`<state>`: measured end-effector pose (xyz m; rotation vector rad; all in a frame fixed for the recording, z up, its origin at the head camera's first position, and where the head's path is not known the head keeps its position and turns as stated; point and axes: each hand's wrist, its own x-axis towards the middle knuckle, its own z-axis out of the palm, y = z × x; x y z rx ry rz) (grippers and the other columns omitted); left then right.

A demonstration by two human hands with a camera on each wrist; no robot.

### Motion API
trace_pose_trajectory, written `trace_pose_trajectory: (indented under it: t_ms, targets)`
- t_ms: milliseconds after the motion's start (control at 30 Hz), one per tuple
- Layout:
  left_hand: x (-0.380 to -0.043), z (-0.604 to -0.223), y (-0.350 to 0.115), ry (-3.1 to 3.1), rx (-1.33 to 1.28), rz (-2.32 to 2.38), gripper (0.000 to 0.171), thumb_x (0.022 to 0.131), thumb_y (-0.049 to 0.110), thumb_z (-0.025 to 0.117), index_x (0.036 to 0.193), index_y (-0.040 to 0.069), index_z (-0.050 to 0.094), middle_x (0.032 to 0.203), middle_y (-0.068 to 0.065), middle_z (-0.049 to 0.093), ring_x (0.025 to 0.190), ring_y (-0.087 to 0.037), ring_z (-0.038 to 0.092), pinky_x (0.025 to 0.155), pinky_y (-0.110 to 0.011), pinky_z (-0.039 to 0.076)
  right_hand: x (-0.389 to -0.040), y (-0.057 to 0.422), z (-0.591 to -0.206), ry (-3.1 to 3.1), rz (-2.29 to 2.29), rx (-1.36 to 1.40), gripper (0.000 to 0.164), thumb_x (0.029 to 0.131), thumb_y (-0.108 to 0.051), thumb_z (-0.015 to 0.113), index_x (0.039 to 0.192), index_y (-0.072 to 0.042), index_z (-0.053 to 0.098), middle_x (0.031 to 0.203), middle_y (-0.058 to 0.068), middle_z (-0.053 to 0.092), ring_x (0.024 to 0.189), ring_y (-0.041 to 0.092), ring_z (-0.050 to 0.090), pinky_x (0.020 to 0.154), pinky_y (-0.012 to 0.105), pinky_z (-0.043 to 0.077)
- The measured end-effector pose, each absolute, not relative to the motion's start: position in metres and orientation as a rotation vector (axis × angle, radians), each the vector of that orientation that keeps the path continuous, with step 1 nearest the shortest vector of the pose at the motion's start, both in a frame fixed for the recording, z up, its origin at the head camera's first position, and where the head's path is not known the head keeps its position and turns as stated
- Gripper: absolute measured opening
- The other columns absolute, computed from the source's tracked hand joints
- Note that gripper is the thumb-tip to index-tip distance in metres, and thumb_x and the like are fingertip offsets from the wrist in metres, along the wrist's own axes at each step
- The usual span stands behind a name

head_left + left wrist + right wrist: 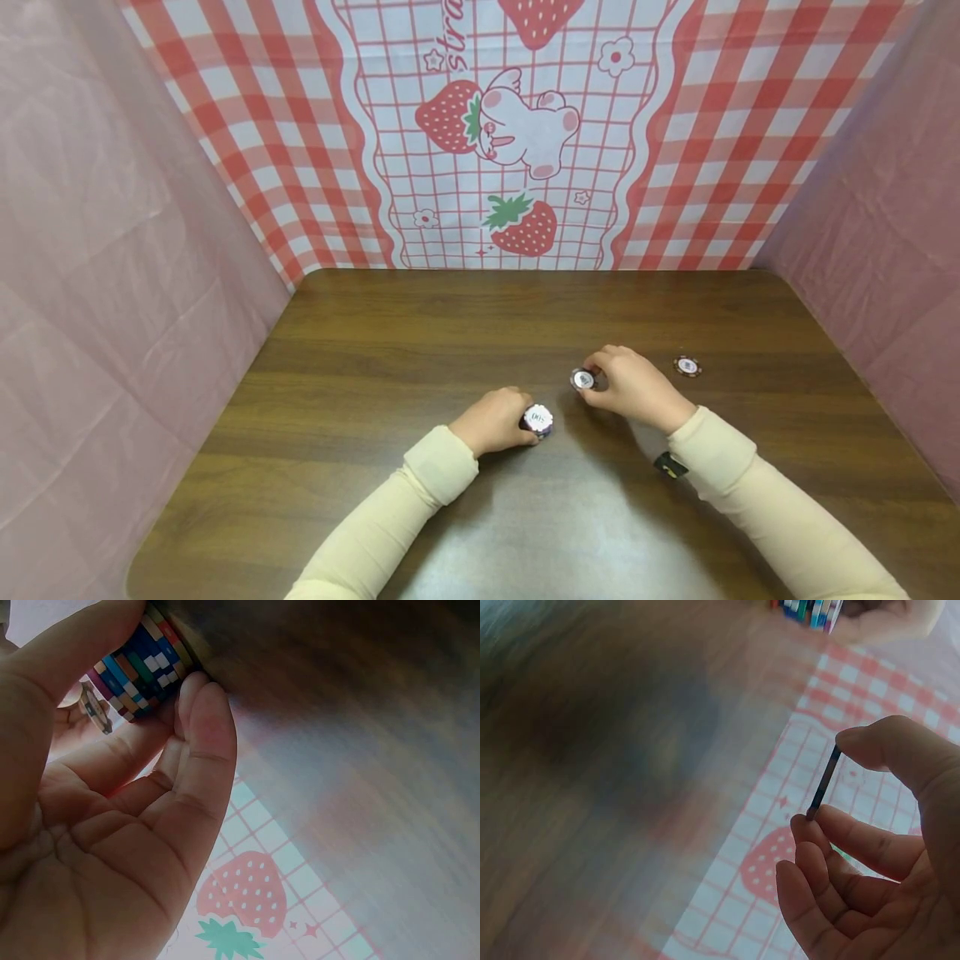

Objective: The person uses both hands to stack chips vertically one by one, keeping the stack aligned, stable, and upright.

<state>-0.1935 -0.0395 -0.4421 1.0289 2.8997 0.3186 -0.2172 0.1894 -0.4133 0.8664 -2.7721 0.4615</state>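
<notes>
A stack of poker chips (538, 419) stands on the table, its top chip white with a number. My left hand (497, 422) grips the stack between thumb and fingers. In the left wrist view the stack (147, 667) shows bands of blue, white, red and tan along its side. My right hand (628, 385) pinches a single dark-edged chip (583, 380) with a white centre, to the right of the stack. Seen edge-on in the right wrist view, that chip (824, 782) is held between thumb and fingertips, above the table.
Another chip (687, 366) lies flat on the brown wooden table (360, 350), right of my right hand. A small black item with a yellow mark (671, 466) shows beside the right cuff. A strawberry-print cloth (517, 225) hangs behind the table, with pink cloth at both sides.
</notes>
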Motion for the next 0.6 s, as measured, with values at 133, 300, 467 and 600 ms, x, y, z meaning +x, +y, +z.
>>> trace_pose_trajectory:
  t_ms: [133,300,467,600]
  targets:
    - [-0.194,-0.442,-0.039,2.898,1.028,0.327,0.030,0.069,0.034,0.076,0.086,0.013,0.063,0.078,0.004,0.059,0.073,-0.011,0.055,0.066,-0.025,0.045,-0.214,0.179,-0.413,-2.761,0.457,0.913,0.034,0.069,-0.029,0.073,0.091,-0.004,0.065,0.083,0.002,0.061,0.079,0.018,0.057,0.071,0.036,0.047]
    - [-0.194,-0.442,-0.040,2.896,1.030,0.333,0.030,0.069,0.034,0.076,0.086,0.013,0.063,0.077,0.005,0.059,0.072,-0.010,0.054,0.065,-0.025,0.044,-0.211,0.169,-0.414,-2.732,0.477,0.977,0.030,0.070,-0.028,0.074,0.088,-0.006,0.066,0.081,0.001,0.061,0.078,0.016,0.057,0.071,0.035,0.047]
    - [-0.194,-0.442,-0.040,2.893,1.032,0.340,0.028,0.069,0.033,0.076,0.084,0.013,0.062,0.076,0.005,0.058,0.070,-0.010,0.053,0.063,-0.024,0.043,-0.207,0.160,-0.417,-2.733,0.486,1.017,0.029,0.070,-0.030,0.075,0.088,-0.008,0.066,0.082,0.000,0.062,0.076,0.013,0.054,0.068,0.032,0.045]
    - [-0.195,-0.442,-0.040,2.881,1.021,0.347,0.028,0.070,0.033,0.076,0.084,0.014,0.061,0.076,0.005,0.058,0.070,-0.010,0.053,0.063,-0.025,0.043,-0.204,0.155,-0.418,-2.731,0.499,1.055,0.029,0.070,-0.029,0.076,0.088,-0.009,0.067,0.082,0.000,0.062,0.075,0.012,0.052,0.066,0.030,0.044]
